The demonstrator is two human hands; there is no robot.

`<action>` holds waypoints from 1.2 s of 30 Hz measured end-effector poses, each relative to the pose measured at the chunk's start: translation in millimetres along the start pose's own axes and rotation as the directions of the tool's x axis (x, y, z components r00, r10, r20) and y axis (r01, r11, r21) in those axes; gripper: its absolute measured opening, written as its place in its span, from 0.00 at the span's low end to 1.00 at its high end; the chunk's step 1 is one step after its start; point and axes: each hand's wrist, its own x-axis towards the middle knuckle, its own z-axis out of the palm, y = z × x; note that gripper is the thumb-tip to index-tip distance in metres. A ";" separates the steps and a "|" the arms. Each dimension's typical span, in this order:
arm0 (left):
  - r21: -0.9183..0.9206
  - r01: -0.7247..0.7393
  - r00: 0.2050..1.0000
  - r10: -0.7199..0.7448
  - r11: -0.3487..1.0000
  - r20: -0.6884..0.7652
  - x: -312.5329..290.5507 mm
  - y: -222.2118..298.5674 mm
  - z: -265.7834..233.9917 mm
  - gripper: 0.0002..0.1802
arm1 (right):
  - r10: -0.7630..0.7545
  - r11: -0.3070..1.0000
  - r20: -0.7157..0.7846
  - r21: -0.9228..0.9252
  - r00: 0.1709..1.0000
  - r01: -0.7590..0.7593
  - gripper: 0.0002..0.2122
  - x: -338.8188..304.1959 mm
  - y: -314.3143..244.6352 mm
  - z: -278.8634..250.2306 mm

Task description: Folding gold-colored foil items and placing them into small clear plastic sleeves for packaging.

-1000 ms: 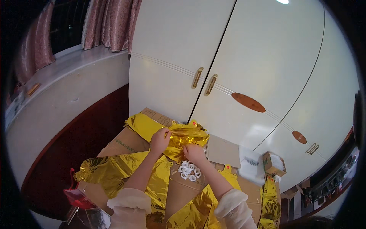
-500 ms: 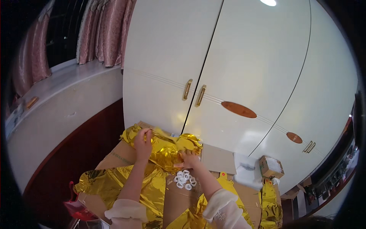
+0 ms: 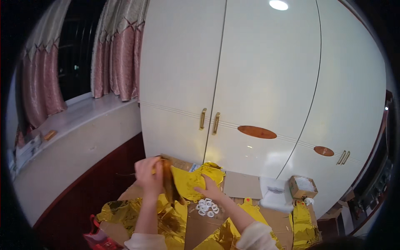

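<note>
A crumpled gold foil sheet (image 3: pixel 187 183) is partly raised at the far side of the cardboard. My left hand (image 3: pixel 150 175) is closed on its left edge, and a darker fold hangs beside the wrist. My right hand (image 3: pixel 211 189) rests against the right part of the same foil, thumb and forefinger apart; its other fingers are partly hidden. Close to the right wrist lies a small pile of white rings (image 3: pixel 206 207). Another flat gold foil piece (image 3: pixel 173 218) spreads under my left forearm. Beneath my right forearm is a further foil piece (image 3: pixel 225 233).
Cardboard (image 3: pixel 200 229) covers the work surface. At right are a foil strip (image 3: pixel 303 221), a white plastic sheet (image 3: pixel 275 193) and a small open box (image 3: pixel 303 187). The white cabinet (image 3: pixel 250 158) rises behind. A red bag (image 3: pixel 100 239) is at lower left.
My left hand has pulled its side of the foil up and turned it, so a fold now hangs down. My right hand has shifted on the foil. The view has tilted upward.
</note>
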 end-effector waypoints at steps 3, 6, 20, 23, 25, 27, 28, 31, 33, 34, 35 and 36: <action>-0.041 0.007 0.994 -0.003 0.999 0.108 -0.9 9.8 12.9 0.05 | -0.143 0.793 -0.023 0.595 0.990 0.128 0.42 -37.7 -32.8 -21.0; -0.105 0.032 0.988 -0.015 0.994 0.156 11.8 40.2 16.0 0.05 | -0.241 0.651 -0.060 0.730 0.969 0.207 0.44 -89.8 -75.4 -41.5; -0.375 0.607 0.716 -0.277 0.701 0.640 80.7 157.3 -42.9 0.20 | 0.006 0.964 -0.475 0.236 0.880 0.121 0.12 -193.6 -146.7 -228.6; -0.429 0.772 0.559 -0.180 0.470 0.809 78.1 169.4 -50.3 0.28 | -0.112 0.966 -0.399 0.171 0.910 0.194 0.11 -219.7 -158.6 -279.4; -0.480 0.767 0.532 -0.003 0.426 0.847 66.4 172.9 -40.4 0.21 | -0.095 0.985 -0.383 0.095 0.919 0.141 0.11 -243.9 -161.0 -301.6; -0.331 0.587 0.375 0.114 0.739 0.920 63.5 168.6 -27.9 0.16 | -0.029 0.995 -0.402 0.074 0.915 0.064 0.10 -263.2 -161.8 -316.8; -0.265 0.445 0.282 0.146 0.855 0.948 58.7 169.2 -17.4 0.15 | -0.026 0.999 -0.406 0.009 0.914 0.032 0.10 -271.6 -154.1 -322.8; -0.351 0.369 0.354 0.220 0.861 0.909 44.3 185.5 2.0 0.13 | -0.152 0.982 -0.469 -0.175 0.870 0.077 0.08 -290.8 -138.9 -332.6; -0.371 0.297 0.408 0.234 0.880 0.883 41.7 217.1 4.8 0.10 | -0.255 0.952 -0.547 -0.286 0.797 0.108 0.06 -315.3 -129.5 -335.4; -0.397 0.259 0.476 0.242 0.881 0.846 38.3 228.1 6.2 0.10 | -0.311 0.931 -0.577 -0.345 0.756 0.120 0.05 -328.4 -124.9 -335.9; -0.413 0.213 0.543 0.244 0.886 0.804 35.5 236.2 3.6 0.10 | -0.393 0.888 -0.579 -0.441 0.714 0.131 0.05 -344.7 -128.4 -334.9; -0.428 0.176 0.599 0.249 0.886 0.761 33.6 247.1 1.2 0.10 | -0.462 0.839 -0.573 -0.529 0.677 0.126 0.07 -365.2 -134.3 -332.7</action>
